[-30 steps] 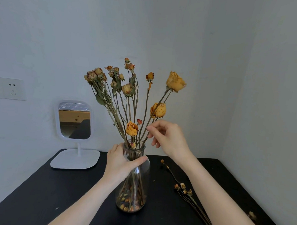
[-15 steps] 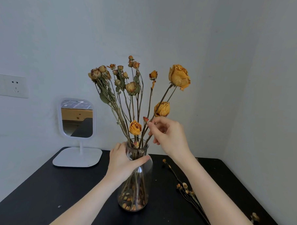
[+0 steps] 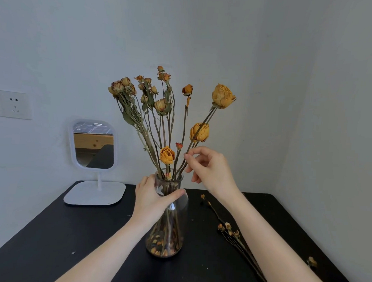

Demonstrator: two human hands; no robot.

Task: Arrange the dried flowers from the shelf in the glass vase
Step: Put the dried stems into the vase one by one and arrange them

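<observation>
A wall socket (image 3: pixel 10 104) is at far left, then a white stand mirror (image 3: pixel 94 145) on the black table (image 3: pixel 69 242). The left hand (image 3: pixel 152 200) curls round the neck of the glass vase (image 3: pixel 168 229), thumb across the front. The vase stands upright mid-table, holding the dried flowers (image 3: pixel 161 105). The right hand (image 3: pixel 211 171) pinches a rose stem (image 3: pixel 206 120) between thumb and forefinger, above the rim. Loose sprigs (image 3: pixel 230 230) lie on the table at right.

The head view looks forward and slightly down, close over the black table (image 3: pixel 70 231) toward a wall corner.
</observation>
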